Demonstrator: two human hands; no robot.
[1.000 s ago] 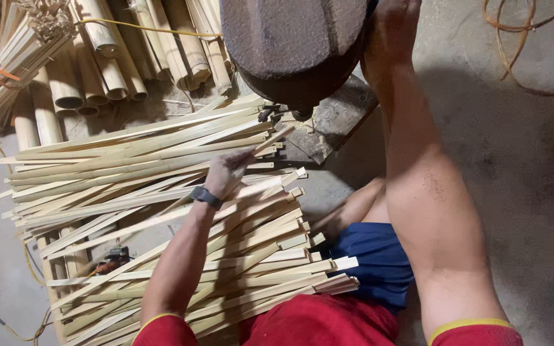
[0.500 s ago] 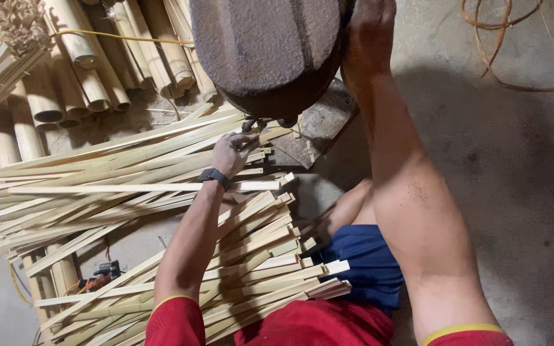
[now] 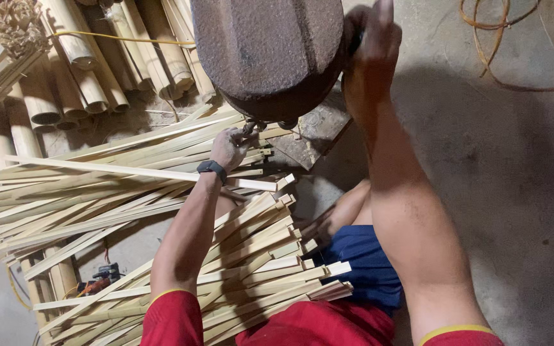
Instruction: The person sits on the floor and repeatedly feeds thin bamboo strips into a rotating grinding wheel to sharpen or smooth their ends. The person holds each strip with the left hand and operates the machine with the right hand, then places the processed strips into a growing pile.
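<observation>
The left hand [image 3: 229, 146] reaches forward to the foot of the big rusty-brown, rounded iron machine housing [image 3: 269, 54], its fingers curled shut around something small and dark right under the machine — what exactly it pinches is too blurred to tell. A black band [image 3: 211, 168] sits on that wrist. The hand lies over a fan of long pale split bamboo strips [image 3: 129, 186], which spread leftward from the machine's base, so the ends stay within easy reach of that hand. The right hand [image 3: 370, 38] is raised beside the housing's right edge, fingers wrapped on a dark part at its side — seemingly to steady or work it.

A second heap of split bamboo slats [image 3: 258, 269] rests across the person's lap, ends toward the blue shorts [image 3: 367, 269]. Round bamboo culm sections [image 3: 84, 70] lie stacked at upper left, and an orange cord [image 3: 508, 57] loops on the grey concrete floor [image 3: 514, 192].
</observation>
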